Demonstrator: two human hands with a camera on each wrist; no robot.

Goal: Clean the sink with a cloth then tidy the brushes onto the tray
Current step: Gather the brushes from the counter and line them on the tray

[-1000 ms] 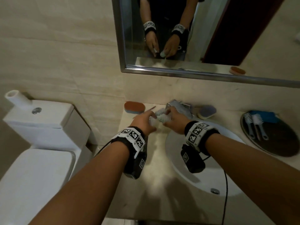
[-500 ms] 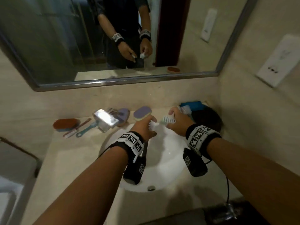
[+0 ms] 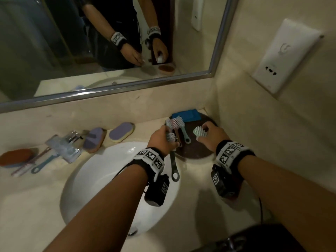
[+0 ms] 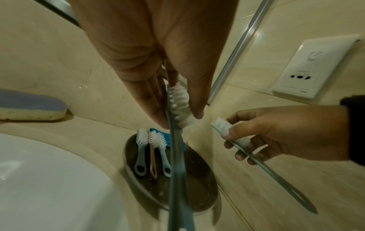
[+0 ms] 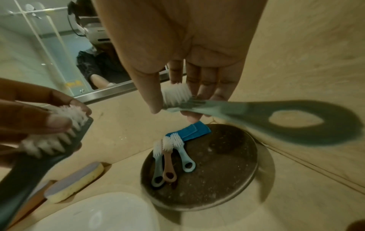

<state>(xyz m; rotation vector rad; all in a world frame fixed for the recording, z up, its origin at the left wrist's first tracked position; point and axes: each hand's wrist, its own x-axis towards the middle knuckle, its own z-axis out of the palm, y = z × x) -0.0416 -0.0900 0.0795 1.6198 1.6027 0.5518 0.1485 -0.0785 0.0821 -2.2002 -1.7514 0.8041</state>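
Observation:
A dark round tray [image 3: 190, 151] [image 4: 197, 195] [image 5: 227, 171] sits in the counter's right corner. On it lie three small brushes [image 3: 177, 124] [image 4: 153, 150] [image 5: 171, 154] and a folded blue cloth [image 3: 189, 115] [image 5: 194, 130]. My left hand [image 3: 163, 138] [image 4: 173, 112] pinches the bristle head of a grey-handled brush [image 3: 173, 164] [image 4: 177, 164] [image 5: 49, 150] at the tray's left edge. My right hand [image 3: 209, 136] [image 5: 177, 103] pinches another grey-green brush [image 3: 199, 132] [image 4: 256, 157] [image 5: 256, 114] by its head, above the tray. The white sink [image 3: 109, 179] lies below left.
Two purple-topped sponges [image 3: 121, 132] [image 3: 94, 140], a chrome tap [image 3: 62, 149], an orange sponge [image 3: 15, 157] and two more brushes [image 3: 40, 162] line the counter's back left. A mirror [image 3: 91, 42] runs above. A wall socket [image 3: 287, 57] is at the right.
Both hands have carried their brushes rightwards, from near the tap across the sink to the tray. My view has swung right and the toilet has dropped out of view.

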